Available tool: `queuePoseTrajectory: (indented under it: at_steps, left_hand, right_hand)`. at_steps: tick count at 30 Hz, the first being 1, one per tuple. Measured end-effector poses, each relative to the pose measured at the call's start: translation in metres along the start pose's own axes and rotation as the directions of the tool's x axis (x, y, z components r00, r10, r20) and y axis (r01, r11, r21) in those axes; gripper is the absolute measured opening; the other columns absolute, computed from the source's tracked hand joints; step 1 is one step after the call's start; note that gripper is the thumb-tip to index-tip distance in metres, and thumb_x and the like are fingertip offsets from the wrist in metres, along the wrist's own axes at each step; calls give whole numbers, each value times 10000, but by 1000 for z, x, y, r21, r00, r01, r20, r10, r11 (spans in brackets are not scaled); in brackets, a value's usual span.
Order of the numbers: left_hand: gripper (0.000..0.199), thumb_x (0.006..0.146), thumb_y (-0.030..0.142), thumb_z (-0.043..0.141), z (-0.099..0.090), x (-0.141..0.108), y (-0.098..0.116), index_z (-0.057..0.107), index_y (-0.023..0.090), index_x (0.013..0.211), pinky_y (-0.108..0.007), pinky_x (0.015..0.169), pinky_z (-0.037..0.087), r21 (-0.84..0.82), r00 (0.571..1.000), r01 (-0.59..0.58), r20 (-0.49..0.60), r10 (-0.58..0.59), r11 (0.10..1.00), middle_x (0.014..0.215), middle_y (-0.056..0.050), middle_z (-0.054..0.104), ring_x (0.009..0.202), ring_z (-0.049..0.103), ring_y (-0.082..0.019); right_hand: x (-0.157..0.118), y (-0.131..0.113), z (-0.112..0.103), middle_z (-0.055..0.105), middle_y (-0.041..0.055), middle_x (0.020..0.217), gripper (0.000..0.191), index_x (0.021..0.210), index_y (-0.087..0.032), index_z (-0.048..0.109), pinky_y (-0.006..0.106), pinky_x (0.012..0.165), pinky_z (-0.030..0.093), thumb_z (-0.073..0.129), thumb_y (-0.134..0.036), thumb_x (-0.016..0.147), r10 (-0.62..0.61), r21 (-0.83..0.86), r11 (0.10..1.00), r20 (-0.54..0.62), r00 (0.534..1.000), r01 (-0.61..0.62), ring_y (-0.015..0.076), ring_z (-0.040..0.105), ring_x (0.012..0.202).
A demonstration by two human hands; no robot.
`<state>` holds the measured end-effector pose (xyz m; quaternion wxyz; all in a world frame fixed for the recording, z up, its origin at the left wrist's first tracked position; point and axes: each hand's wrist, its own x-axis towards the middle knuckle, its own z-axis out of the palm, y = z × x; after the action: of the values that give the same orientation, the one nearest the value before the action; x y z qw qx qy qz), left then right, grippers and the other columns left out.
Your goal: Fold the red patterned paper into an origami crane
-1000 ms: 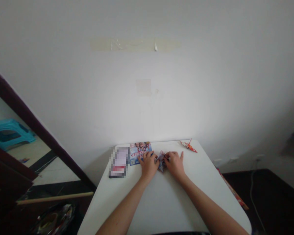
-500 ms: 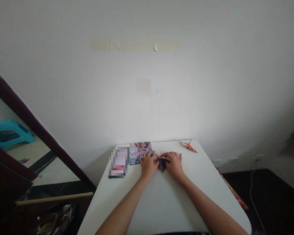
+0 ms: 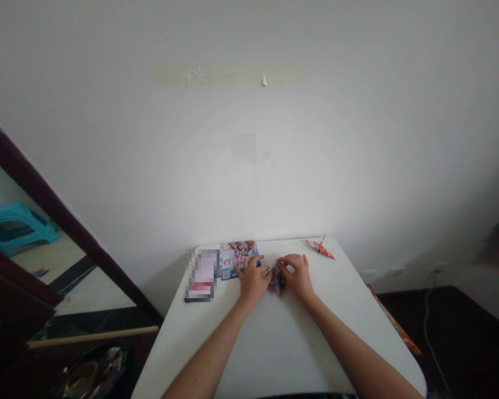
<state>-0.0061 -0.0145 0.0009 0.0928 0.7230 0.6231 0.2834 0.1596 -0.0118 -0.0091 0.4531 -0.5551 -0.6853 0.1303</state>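
A small folded piece of patterned paper [image 3: 278, 282] lies on the white table [image 3: 270, 343] between my hands, its near end pointed. My left hand [image 3: 253, 278] grips its left side with thumb and finger, while its other fingers rest over a printed blue sheet [image 3: 228, 259]. My right hand [image 3: 297, 274] pinches the paper's upper right edge between thumb and forefinger. A pale flap stands up between the two hands. Parts of the paper are hidden under my fingers.
A phone [image 3: 203, 274], blurred out, lies on the left of the table. At the back right corner sits a red and white folded paper crane [image 3: 320, 247]. The wall [image 3: 249, 194] meets the table's back edge. A blue stool [image 3: 19, 224] shows at far left.
My right hand has shifted its fingers to a pinch at the paper's upper edge. More of the folded paper now shows, with a flap raised. My left hand has barely moved.
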Motion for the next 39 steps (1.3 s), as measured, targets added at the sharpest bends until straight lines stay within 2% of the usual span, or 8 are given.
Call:
queuePoseTrajectory:
  at_steps: [8,14,20,27,34,39]
  left_hand:
    - [140,876,302,668,3,2,-3,780,270,797,-774,1141,131,-14,999,15,-34,-15,1000,1338,-43,663,1347,472,-318]
    - [154,882,292,660,3,0,-2,771,252,782,-764,1147,151,18,998,16,-61,-14,1000,1342,-47,659,1342,476,-322]
    - [92,873,288,677,-2,-3,1,761,259,848,-768,1151,123,73,999,16,-41,-13,997,1375,-50,636,1372,434,-327]
    - [94,857,308,700,-1,-1,-1,752,278,930,-749,1155,152,89,999,49,-1,-49,995,1387,-58,616,1375,430,-327]
    - [89,843,324,725,-1,-1,-4,761,303,922,-768,1138,154,89,1000,31,1,-31,996,1368,-32,623,1370,436,-330]
    - [83,852,324,710,0,1,-1,761,280,900,-756,1143,151,89,997,72,-18,-71,993,1370,-48,616,1361,440,-325]
  right_hand:
    - [2,7,3,738,31,930,205,971,-275,723,557,1152,220,542,-348,906,15,23,1000,18,1000,-15,225,635,981]
    - [0,14,0,731,19,928,316,1171,-265,635,542,1137,237,590,-356,871,48,-39,998,55,997,-46,233,619,1049]
    - [0,10,-8,746,37,979,159,903,-250,728,541,1118,222,606,-348,876,88,-201,978,163,983,-55,246,594,1081]
    - [-1,2,-8,722,60,1044,174,957,-267,751,570,1127,205,613,-361,911,128,-315,947,178,976,-67,267,545,1146]
    - [-1,3,-12,701,54,1080,128,949,-283,761,621,1125,198,653,-326,895,100,-308,951,231,968,-24,277,528,1160]
    - [-1,-1,-7,695,76,1067,182,931,-252,761,638,1130,193,625,-372,917,123,-349,935,165,979,-58,289,529,1143]
